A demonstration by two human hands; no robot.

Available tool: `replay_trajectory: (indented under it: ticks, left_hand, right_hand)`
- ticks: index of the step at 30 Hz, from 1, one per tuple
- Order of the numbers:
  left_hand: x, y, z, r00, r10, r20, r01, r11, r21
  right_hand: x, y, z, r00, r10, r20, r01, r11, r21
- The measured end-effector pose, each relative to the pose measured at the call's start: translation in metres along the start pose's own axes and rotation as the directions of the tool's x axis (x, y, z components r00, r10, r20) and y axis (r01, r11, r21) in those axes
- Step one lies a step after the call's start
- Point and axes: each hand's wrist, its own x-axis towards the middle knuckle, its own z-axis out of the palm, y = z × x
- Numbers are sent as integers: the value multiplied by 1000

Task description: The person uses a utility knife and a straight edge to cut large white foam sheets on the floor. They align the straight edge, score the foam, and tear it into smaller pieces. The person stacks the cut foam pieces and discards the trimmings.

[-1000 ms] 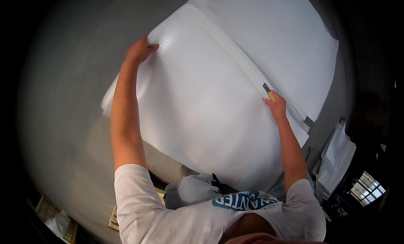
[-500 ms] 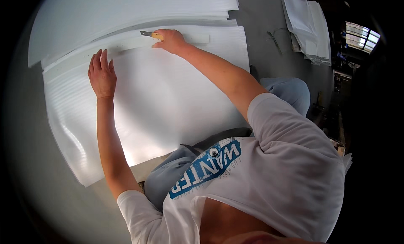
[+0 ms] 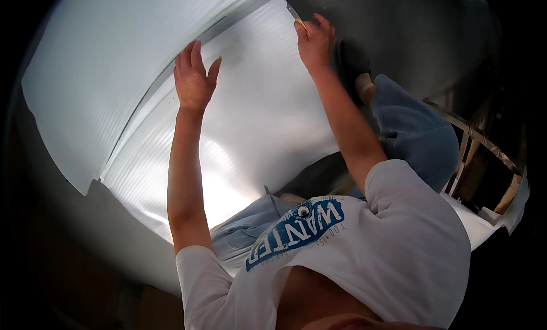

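Observation:
A white ribbed plastic-looking sheet [image 3: 262,96] lies in front of me, bright with glare near its lower edge. My left hand [image 3: 194,82] rests flat by its far left edge, fingers stretched and thumb spread, holding nothing. Under and below that hand runs a long pale strip [image 3: 154,115] with small dark dots, partly covered by the fingers. At the sheet's upper right corner, my right hand [image 3: 317,45] is closed around a utility knife [image 3: 300,25] with a yellow handle. Its blade points up and away, beside the sheet's right edge.
Another large white sheet [image 3: 108,74] lies farther left, along the strip. Grey floor [image 3: 410,39] stretches to the upper right. My shoe [image 3: 352,55] and bent knee [image 3: 419,125] are right of the sheet. A worn frame of bars [image 3: 484,139] stands at the far right.
My right hand has carried the knife rightward to the sheet's right corner. My left hand has slid along the strip to the right. The view has turned, and the far-right stack of sheets has left it.

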Motion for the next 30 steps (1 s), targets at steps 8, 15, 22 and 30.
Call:
replay_trajectory:
  ticks: [8, 15, 22, 30]
  left_hand:
    - [121, 5, 60, 794, -189, 578, 173, 981, 83]
    - [106, -45, 14, 711, -226, 665, 509, 819, -266]
    - [78, -33, 22, 957, -140, 254, 166, 983, -83]
    - [33, -17, 49, 963, 182, 197, -202, 976, 87]
  right_hand:
    - [-50, -64, -30, 957, 228, 181, -263, 943, 204]
    - [-84, -130, -50, 952, 237, 196, -293, 893, 343]
    - [-65, -69, -1, 890, 378, 255, -432, 878, 207]
    - [-51, -64, 6, 993, 120, -5, -120, 991, 65]
